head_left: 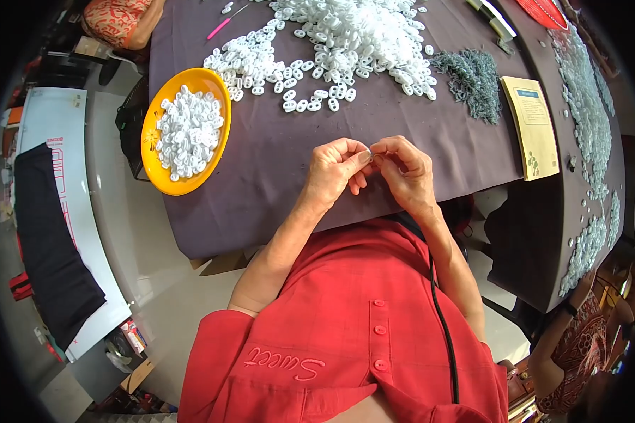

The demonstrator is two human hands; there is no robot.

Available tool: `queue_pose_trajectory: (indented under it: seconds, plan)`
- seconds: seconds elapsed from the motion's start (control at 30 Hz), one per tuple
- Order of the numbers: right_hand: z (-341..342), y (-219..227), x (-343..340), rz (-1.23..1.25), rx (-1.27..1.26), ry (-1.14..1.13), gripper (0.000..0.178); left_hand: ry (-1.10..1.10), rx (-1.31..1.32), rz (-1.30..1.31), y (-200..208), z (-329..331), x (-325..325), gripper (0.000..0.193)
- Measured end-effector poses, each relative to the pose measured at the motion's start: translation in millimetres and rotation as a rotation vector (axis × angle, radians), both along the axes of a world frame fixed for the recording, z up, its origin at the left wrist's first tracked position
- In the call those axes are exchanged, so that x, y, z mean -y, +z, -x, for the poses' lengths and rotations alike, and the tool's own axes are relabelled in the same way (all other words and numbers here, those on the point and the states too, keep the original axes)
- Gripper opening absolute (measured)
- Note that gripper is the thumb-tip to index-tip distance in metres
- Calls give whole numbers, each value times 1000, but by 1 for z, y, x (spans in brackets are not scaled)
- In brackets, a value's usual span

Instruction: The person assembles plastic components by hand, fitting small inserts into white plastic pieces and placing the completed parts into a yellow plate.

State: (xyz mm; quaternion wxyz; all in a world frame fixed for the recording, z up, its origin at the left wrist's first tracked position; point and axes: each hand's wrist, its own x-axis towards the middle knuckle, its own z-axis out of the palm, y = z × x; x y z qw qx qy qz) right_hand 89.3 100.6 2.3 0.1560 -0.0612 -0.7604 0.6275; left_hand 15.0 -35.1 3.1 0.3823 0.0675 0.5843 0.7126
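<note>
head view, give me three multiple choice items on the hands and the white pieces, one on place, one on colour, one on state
1. Where is the bowl of white pieces?
A. left of the hands, at the table's edge
B. right of the hands
C. on the floor

2. What colour is that bowl?
A. blue
B. orange-yellow
C. black

3. How are the left hand and right hand placed?
A. flat and far apart
B. fingertips together, pinching a small piece
C. inside the bowl

Answers:
1 A, it sits on the purple cloth to the left.
2 B, its rim is orange-yellow.
3 B, the fingertips meet above the cloth.
</note>
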Motion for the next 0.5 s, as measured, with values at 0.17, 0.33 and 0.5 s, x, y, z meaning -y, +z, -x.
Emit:
queue_pose_trajectory:
  seconds: [0.17, 0.33, 0.5]
  plan:
    - [-1, -3, 4, 19, 59, -20, 16, 23, -71, 24, -4, -5, -3, 8]
    - [-1, -3, 3, -41, 82, -31, 16, 79, 10, 0, -7, -8, -5, 9]
    - [-1, -7, 0, 136, 113, -89, 14, 87, 28, 0, -10, -2, -3, 10]
